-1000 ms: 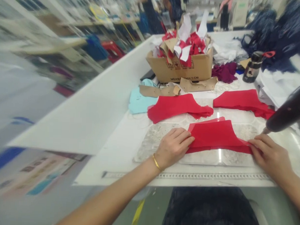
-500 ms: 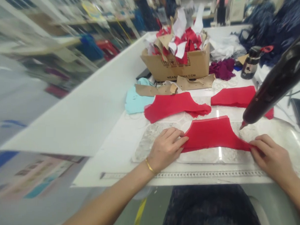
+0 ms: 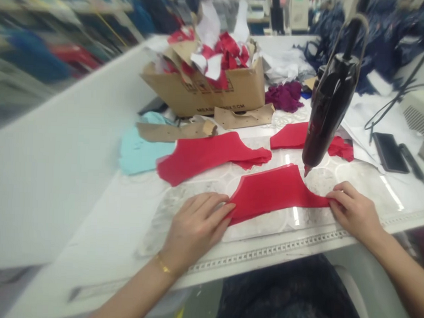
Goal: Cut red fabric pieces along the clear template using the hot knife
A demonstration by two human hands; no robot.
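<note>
A stack of red fabric pieces (image 3: 270, 194) lies on a clear plate (image 3: 321, 220) near the table's front edge. My left hand (image 3: 197, 224) pinches the left end of this stack between thumb and fingers. At the narrow right end, my right hand (image 3: 353, 209) grips the fabric with its fingertips. A black pointed device (image 3: 328, 112) hangs above the table, its reddish tip just over the stack's curved upper right edge. Behind lie another red stack (image 3: 212, 154) on the left and a third red piece (image 3: 288, 135) on the right, partly hidden by the device.
A cardboard box (image 3: 214, 96) of red and white scraps stands at the back. Light blue fabric (image 3: 142, 151) lies left, purple cloth (image 3: 285, 95) behind. A phone (image 3: 390, 152) rests on the right. A tape measure (image 3: 274, 250) runs along the front edge.
The view has turned to the right, so the table and box appear further left. Both hands still hold the ends of the red stack, which looks slightly tilted now.
</note>
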